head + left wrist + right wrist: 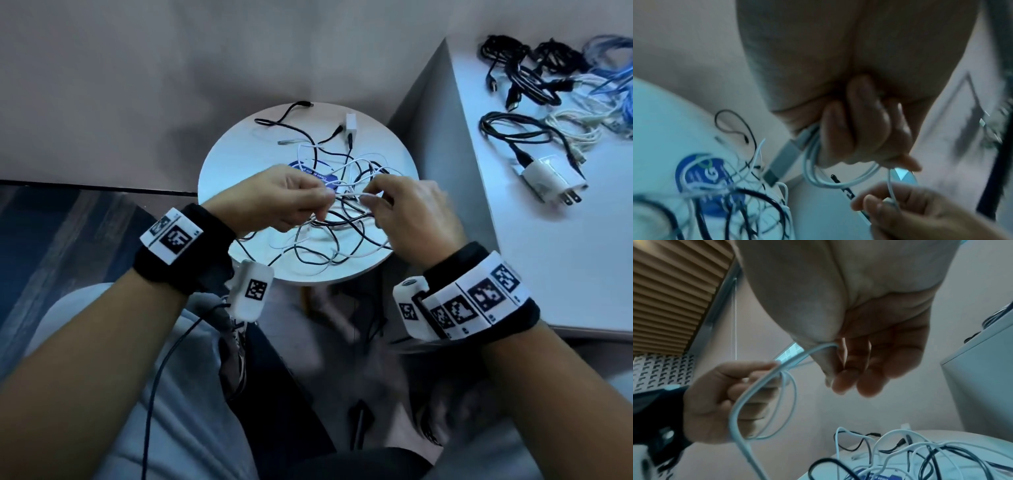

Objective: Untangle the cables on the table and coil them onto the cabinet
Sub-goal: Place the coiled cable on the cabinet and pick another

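The white cable [346, 196] runs roughly level from hand to hand, above the tangle of cables [329, 240] on the round table [239, 150]. The left hand [274, 202] curls around 2 small loops with a USB plug. The right hand [411, 216] pinches the strand. Coiled cables [520, 78] lie on the cabinet [548, 246], right of the right hand.

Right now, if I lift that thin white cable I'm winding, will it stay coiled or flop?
Probably floppy: the thin white cable sags in loose loops below the left hand. It looks light, since the right hand pinches it with fingertips only. Its trailing end likely snags in the tangled pile.
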Demonstrator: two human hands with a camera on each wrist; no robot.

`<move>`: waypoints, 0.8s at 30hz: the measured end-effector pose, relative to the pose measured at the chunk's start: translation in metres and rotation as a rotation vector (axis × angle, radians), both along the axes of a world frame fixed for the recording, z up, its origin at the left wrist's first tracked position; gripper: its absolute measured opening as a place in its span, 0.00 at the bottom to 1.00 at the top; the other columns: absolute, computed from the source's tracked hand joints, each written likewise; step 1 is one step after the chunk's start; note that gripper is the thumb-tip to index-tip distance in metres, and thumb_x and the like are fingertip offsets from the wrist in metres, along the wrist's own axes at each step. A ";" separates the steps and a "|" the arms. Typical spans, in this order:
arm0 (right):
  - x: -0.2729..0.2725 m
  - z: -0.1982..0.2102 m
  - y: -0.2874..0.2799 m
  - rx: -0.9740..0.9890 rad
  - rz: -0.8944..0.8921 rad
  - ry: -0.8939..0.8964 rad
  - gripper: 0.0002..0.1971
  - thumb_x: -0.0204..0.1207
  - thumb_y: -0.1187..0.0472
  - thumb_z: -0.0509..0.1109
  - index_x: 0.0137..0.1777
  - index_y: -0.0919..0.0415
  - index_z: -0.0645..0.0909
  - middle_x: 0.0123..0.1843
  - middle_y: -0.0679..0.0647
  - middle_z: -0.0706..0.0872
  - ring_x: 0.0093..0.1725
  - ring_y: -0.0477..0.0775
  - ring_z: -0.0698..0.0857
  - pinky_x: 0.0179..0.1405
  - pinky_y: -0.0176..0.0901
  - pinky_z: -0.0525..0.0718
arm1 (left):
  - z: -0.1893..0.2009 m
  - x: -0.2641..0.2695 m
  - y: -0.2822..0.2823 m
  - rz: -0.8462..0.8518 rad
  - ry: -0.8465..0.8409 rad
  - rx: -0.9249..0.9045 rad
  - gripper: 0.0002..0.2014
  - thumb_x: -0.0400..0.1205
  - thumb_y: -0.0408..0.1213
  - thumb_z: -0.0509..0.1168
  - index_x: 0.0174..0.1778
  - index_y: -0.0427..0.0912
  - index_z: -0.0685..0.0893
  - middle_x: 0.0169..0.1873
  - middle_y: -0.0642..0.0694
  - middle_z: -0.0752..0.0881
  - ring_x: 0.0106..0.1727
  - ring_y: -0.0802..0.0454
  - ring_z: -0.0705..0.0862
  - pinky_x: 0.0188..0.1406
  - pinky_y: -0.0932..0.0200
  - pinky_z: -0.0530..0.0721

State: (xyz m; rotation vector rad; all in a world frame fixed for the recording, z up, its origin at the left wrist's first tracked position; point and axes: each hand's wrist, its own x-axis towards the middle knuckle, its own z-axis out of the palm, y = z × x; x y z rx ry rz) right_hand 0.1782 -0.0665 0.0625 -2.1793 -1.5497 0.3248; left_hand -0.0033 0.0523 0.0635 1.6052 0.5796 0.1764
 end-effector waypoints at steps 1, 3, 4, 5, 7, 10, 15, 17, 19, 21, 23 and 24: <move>0.004 0.000 0.000 0.053 -0.005 0.017 0.10 0.85 0.49 0.67 0.52 0.52 0.86 0.40 0.51 0.89 0.46 0.59 0.84 0.45 0.50 0.81 | 0.001 -0.002 0.001 0.039 -0.102 -0.129 0.16 0.85 0.42 0.61 0.34 0.42 0.82 0.22 0.49 0.64 0.19 0.58 0.59 0.22 0.61 0.53; 0.012 -0.001 0.003 0.175 -0.008 0.088 0.10 0.85 0.51 0.68 0.49 0.56 0.86 0.35 0.51 0.88 0.40 0.57 0.85 0.42 0.52 0.82 | 0.003 -0.007 0.007 0.083 -0.346 -0.435 0.17 0.88 0.43 0.56 0.35 0.45 0.81 0.17 0.54 0.62 0.14 0.59 0.63 0.23 0.59 0.56; 0.013 0.000 0.004 0.225 0.001 0.170 0.10 0.84 0.52 0.68 0.48 0.57 0.86 0.32 0.51 0.88 0.37 0.55 0.85 0.41 0.52 0.83 | 0.004 -0.008 0.009 0.070 -0.485 -0.608 0.17 0.89 0.43 0.53 0.38 0.44 0.81 0.16 0.55 0.62 0.13 0.57 0.69 0.23 0.60 0.61; 0.012 0.002 0.005 0.255 0.016 0.308 0.08 0.84 0.55 0.68 0.48 0.57 0.86 0.30 0.50 0.87 0.33 0.52 0.85 0.39 0.51 0.85 | 0.004 -0.008 0.011 0.047 -0.613 -0.777 0.17 0.90 0.42 0.52 0.42 0.41 0.80 0.15 0.54 0.62 0.15 0.55 0.74 0.25 0.60 0.70; 0.006 0.006 0.005 0.287 0.070 0.684 0.06 0.85 0.61 0.68 0.51 0.61 0.85 0.26 0.50 0.83 0.27 0.53 0.83 0.30 0.48 0.85 | 0.002 -0.006 0.015 0.082 -0.746 -0.901 0.18 0.91 0.42 0.51 0.49 0.36 0.83 0.15 0.51 0.66 0.20 0.53 0.81 0.30 0.58 0.81; -0.004 0.007 0.007 0.232 0.089 0.987 0.10 0.87 0.60 0.66 0.57 0.68 0.81 0.23 0.48 0.73 0.19 0.51 0.72 0.16 0.38 0.69 | 0.001 -0.004 0.016 0.167 -0.824 -0.875 0.21 0.91 0.42 0.50 0.59 0.33 0.85 0.16 0.49 0.74 0.28 0.55 0.85 0.35 0.59 0.85; -0.018 -0.013 0.008 0.191 0.147 0.663 0.12 0.87 0.49 0.64 0.53 0.55 0.85 0.23 0.42 0.70 0.25 0.46 0.66 0.26 0.41 0.66 | 0.004 -0.006 0.018 0.272 -0.947 -0.919 0.21 0.91 0.37 0.52 0.73 0.23 0.72 0.25 0.44 0.81 0.38 0.44 0.90 0.47 0.50 0.88; -0.031 -0.021 0.005 0.083 0.202 0.524 0.11 0.88 0.51 0.63 0.60 0.53 0.84 0.24 0.42 0.72 0.25 0.43 0.69 0.30 0.39 0.67 | 0.002 -0.004 0.014 0.344 -0.931 -0.836 0.22 0.93 0.39 0.48 0.73 0.25 0.73 0.27 0.48 0.82 0.41 0.49 0.91 0.46 0.55 0.89; -0.046 -0.026 0.001 -0.023 0.259 0.450 0.14 0.88 0.55 0.62 0.70 0.50 0.79 0.26 0.41 0.72 0.26 0.40 0.71 0.34 0.39 0.68 | -0.004 0.001 0.008 0.393 -0.875 -0.722 0.22 0.94 0.41 0.46 0.73 0.29 0.73 0.28 0.52 0.82 0.44 0.55 0.91 0.48 0.61 0.88; -0.055 -0.030 0.000 -0.109 0.308 0.433 0.18 0.87 0.58 0.62 0.76 0.51 0.74 0.28 0.42 0.74 0.28 0.39 0.71 0.35 0.41 0.67 | -0.009 0.007 0.003 0.473 -0.727 -0.500 0.20 0.94 0.41 0.48 0.74 0.31 0.73 0.29 0.53 0.83 0.46 0.54 0.91 0.49 0.61 0.87; -0.058 -0.031 0.000 -0.200 0.345 0.459 0.18 0.86 0.58 0.64 0.74 0.53 0.75 0.31 0.43 0.78 0.32 0.41 0.74 0.40 0.41 0.70 | -0.012 0.010 0.000 0.504 -0.533 -0.165 0.17 0.93 0.40 0.52 0.72 0.34 0.76 0.31 0.51 0.85 0.47 0.48 0.91 0.50 0.56 0.87; -0.058 -0.031 -0.001 -0.233 0.364 0.471 0.17 0.85 0.58 0.65 0.72 0.53 0.77 0.34 0.43 0.80 0.35 0.44 0.77 0.43 0.40 0.73 | -0.013 0.011 -0.003 0.473 -0.433 0.058 0.15 0.93 0.39 0.54 0.70 0.35 0.77 0.32 0.51 0.87 0.48 0.46 0.91 0.51 0.53 0.88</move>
